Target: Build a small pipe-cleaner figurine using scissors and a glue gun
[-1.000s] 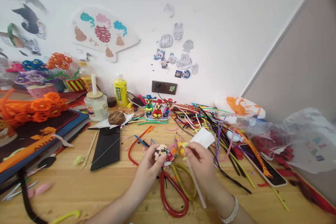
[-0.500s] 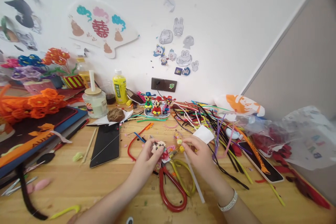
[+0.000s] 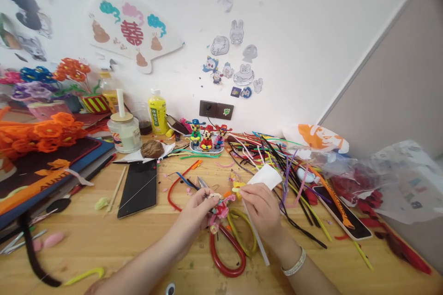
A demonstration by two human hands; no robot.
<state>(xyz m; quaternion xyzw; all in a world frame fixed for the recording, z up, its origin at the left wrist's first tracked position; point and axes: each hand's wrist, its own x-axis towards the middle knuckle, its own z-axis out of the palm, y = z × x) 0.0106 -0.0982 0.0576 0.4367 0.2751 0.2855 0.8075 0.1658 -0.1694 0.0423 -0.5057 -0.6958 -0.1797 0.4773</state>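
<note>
My left hand (image 3: 200, 207) is closed round a small pink, red and cream figure (image 3: 221, 208), which looks made of pipe cleaners; its top is partly hidden by my fingers. My right hand (image 3: 261, 203) pinches a small yellow piece (image 3: 238, 188) just right of the figure, the two apart. A pale translucent stick (image 3: 256, 235) slants down from under my right fingers; it looks like a glue stick, and whether my hand grips it I cannot tell. Beneath my hands lie scissors with one red handle loop (image 3: 212, 258) and a yellow-green looped piece of handle (image 3: 256, 244).
Three finished figures (image 3: 207, 139) stand on a small tray at the back. Many loose pipe cleaners (image 3: 287, 179) spread to the right, near a phone (image 3: 346, 216). A black tablet (image 3: 137, 189), a candle jar (image 3: 123, 134) and a yellow bottle (image 3: 158, 113) are on the left.
My left hand has turned the figure, so its pink lower part now shows more toward the right. My right hand with the yellow piece has shifted only slightly.
</note>
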